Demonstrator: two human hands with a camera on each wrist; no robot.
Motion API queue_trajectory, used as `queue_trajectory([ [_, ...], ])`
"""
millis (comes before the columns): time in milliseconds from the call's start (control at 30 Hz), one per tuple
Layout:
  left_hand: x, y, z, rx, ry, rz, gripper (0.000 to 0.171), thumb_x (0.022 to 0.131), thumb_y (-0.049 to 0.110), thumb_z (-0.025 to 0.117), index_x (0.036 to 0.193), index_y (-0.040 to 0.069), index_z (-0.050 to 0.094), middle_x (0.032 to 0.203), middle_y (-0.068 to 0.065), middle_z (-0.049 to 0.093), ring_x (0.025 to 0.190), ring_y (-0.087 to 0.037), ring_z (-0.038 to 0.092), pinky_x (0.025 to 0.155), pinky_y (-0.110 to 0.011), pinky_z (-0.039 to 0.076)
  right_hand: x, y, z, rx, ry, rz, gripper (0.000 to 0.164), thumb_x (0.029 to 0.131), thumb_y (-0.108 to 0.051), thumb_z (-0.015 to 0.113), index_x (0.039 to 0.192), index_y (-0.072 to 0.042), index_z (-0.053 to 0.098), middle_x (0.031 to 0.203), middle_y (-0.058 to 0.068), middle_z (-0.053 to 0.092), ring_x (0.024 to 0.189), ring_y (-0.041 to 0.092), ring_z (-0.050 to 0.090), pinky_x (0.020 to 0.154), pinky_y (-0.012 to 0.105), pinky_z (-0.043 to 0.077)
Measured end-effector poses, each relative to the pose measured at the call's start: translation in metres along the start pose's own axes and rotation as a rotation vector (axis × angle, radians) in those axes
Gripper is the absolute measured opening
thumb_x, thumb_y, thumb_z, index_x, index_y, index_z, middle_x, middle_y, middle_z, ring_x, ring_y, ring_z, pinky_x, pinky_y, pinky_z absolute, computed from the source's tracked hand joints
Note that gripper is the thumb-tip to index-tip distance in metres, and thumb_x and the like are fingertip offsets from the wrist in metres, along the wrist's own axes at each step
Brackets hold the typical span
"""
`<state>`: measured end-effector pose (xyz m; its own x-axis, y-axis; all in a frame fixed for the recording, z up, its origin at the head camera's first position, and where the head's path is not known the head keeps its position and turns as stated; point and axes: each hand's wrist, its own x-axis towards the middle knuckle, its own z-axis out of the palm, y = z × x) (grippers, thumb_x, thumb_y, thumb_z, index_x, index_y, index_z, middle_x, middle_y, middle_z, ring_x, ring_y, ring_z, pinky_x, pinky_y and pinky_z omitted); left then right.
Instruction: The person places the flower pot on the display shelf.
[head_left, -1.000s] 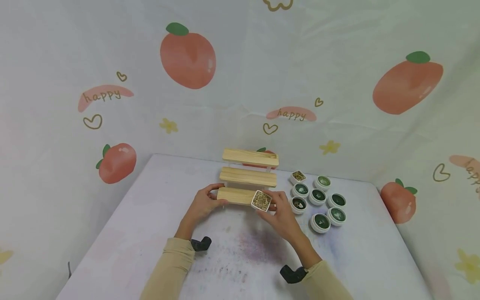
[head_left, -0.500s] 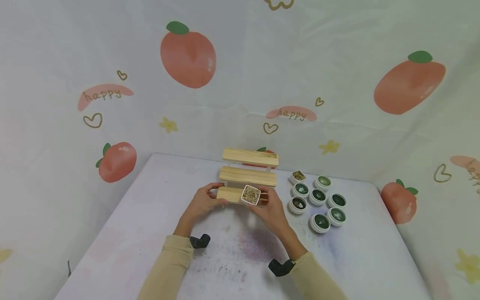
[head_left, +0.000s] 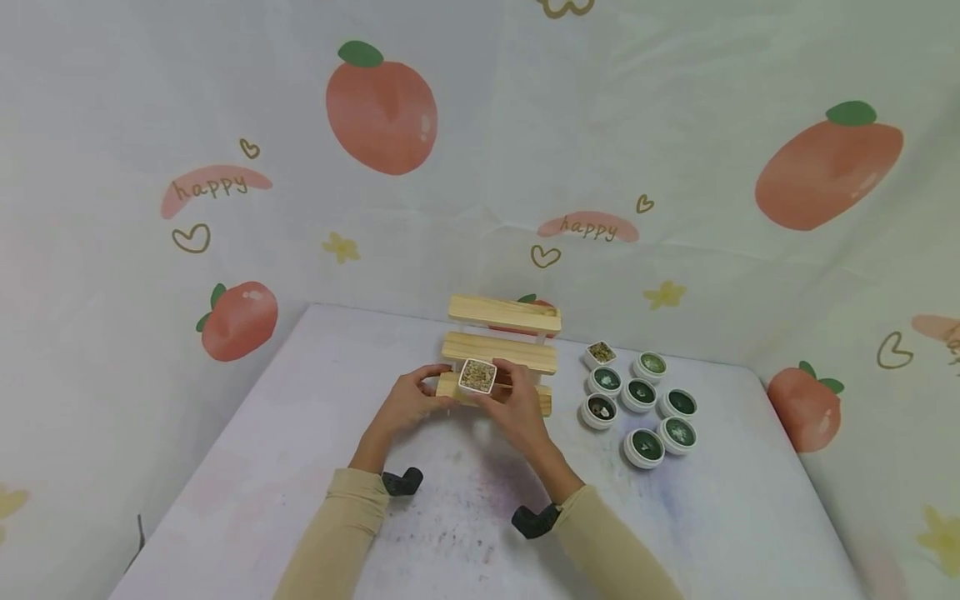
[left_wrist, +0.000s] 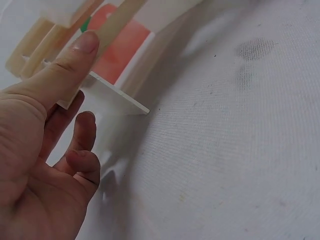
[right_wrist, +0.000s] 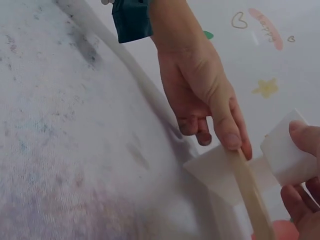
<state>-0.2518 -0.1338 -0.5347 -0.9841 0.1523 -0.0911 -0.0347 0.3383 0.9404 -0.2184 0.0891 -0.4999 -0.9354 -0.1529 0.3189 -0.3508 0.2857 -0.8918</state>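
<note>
A small square white pot filled with tan granules (head_left: 477, 377) is held by its sides in my right hand (head_left: 519, 410), over the left part of the lowest plank of a three-tier wooden display stand (head_left: 517, 356). My left hand (head_left: 408, 406) grips the left end of that plank. In the left wrist view its thumb lies along the plank (left_wrist: 119, 26), beside a white side support (left_wrist: 117, 97), with other fingers curled below. The right wrist view shows the white pot (right_wrist: 287, 152) between the right thumb and fingers, close to the left hand (right_wrist: 200, 85).
To the right of the stand sit several round white pots with dark green tops (head_left: 637, 393). A second square pot with granules (head_left: 600, 354) stands behind them. A printed cloth backdrop (head_left: 480, 183) rises right behind the stand. The white tabletop (head_left: 315, 358) has purplish stains in front.
My right hand has carried the square pot leftward along the lowest plank, from its right end to the left part. The left hand keeps its grip on the plank's end.
</note>
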Motion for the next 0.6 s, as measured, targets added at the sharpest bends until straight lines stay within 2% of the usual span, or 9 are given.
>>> queue_trajectory([
  [167, -0.001, -0.001, 0.001, 0.002, 0.007, -0.009, 0.067, 0.077, 0.02, 0.089, 0.139, 0.019, 0.063, 0.075, -0.006, 0.07, 0.065, -0.012, 0.057, 0.059, -0.025, 0.042, 0.003, -0.002, 0.014, 0.064, -0.007, 0.024, 0.063, 0.084, -0.005, 0.082, 0.138, 0.002, 0.05, 0.128, 0.021, 0.053, 0.115, 0.036, 0.064, 0.093, 0.038, 0.058],
  [467, -0.002, -0.001, 0.003, 0.03, 0.032, -0.012, 0.07, 0.078, 0.019, 0.088, 0.142, 0.013, 0.061, 0.079, -0.007, 0.074, 0.069, -0.013, 0.062, 0.065, -0.027, 0.046, 0.005, -0.004, 0.028, 0.057, -0.02, 0.023, 0.061, 0.086, -0.006, 0.081, 0.138, 0.001, 0.051, 0.127, 0.019, 0.058, 0.115, 0.032, 0.065, 0.093, 0.038, 0.058],
  [600, -0.002, -0.001, 0.003, 0.022, 0.04, -0.007, 0.071, 0.078, 0.018, 0.088, 0.142, 0.012, 0.061, 0.079, -0.007, 0.075, 0.069, -0.012, 0.063, 0.065, -0.026, 0.046, 0.007, -0.004, 0.031, 0.039, -0.029, 0.048, 0.061, 0.087, -0.008, 0.08, 0.139, 0.0, 0.051, 0.128, 0.017, 0.058, 0.116, 0.031, 0.065, 0.094, 0.036, 0.058],
])
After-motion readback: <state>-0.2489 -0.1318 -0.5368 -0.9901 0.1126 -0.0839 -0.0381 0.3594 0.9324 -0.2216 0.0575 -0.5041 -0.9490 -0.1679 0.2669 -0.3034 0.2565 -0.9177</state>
